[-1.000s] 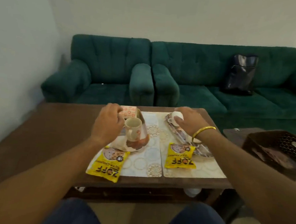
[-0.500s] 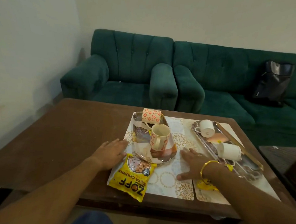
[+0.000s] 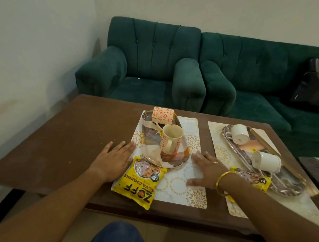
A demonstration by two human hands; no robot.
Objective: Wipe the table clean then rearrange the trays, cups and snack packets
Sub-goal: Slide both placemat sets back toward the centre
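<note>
With the oval tray (image 3: 173, 160) standing between them on the left placemat (image 3: 177, 186), whose long axis runs near to far, the left hand (image 3: 114, 161) at its left edge and the right hand (image 3: 208, 169) on its right part lie flat, fingers straight, grasping nothing.

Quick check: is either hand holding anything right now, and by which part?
Nothing is held. The left hand lies flat beside the left placemat, the right hand flat on it.
</note>
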